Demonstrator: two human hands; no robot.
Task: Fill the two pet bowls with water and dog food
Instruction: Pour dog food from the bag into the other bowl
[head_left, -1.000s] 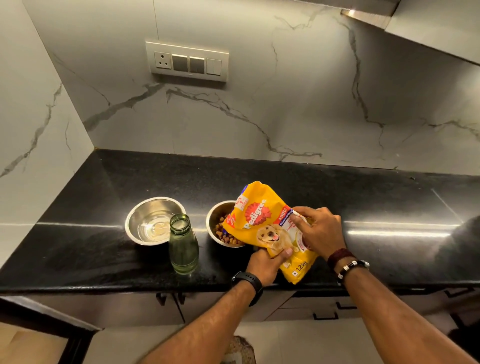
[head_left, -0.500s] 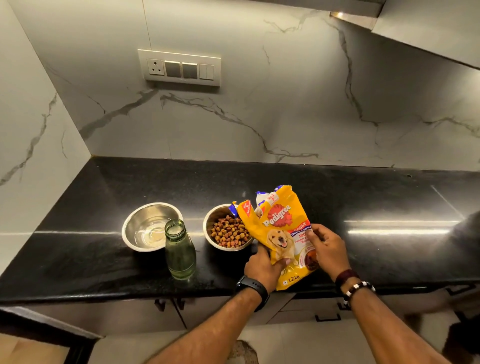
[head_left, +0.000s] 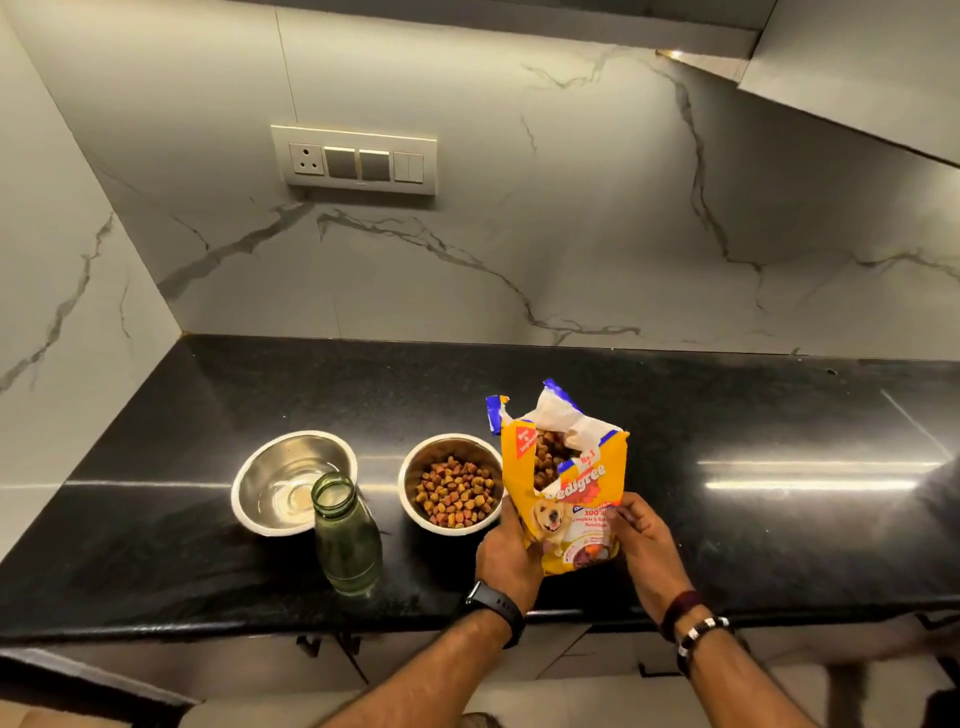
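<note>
Two steel bowls sit side by side on the black counter (head_left: 727, 426). The left bowl (head_left: 260, 470) holds a little water. The right bowl (head_left: 413, 470) is filled with brown kibble (head_left: 456, 491). A yellow dog food bag (head_left: 566, 488) stands upright just right of it, its torn top open with kibble showing inside. My left hand (head_left: 506, 558) grips the bag's lower left side. My right hand (head_left: 641, 540) holds its lower right edge. A green glass bottle (head_left: 347, 540), uncapped, stands in front of the left bowl.
A marble wall with a switch panel (head_left: 356, 160) rises behind the counter, and another marble wall closes the left side. The counter's front edge runs just below my wrists, with cabinet handles (head_left: 660, 670) under it. A slanted hood (head_left: 857, 78) hangs at upper right.
The bag was tipped over the right bowl pouring kibble; it has swung back upright and stands on the counter. The right bowl now shows full of kibble. Both hands slid lower on the bag.
</note>
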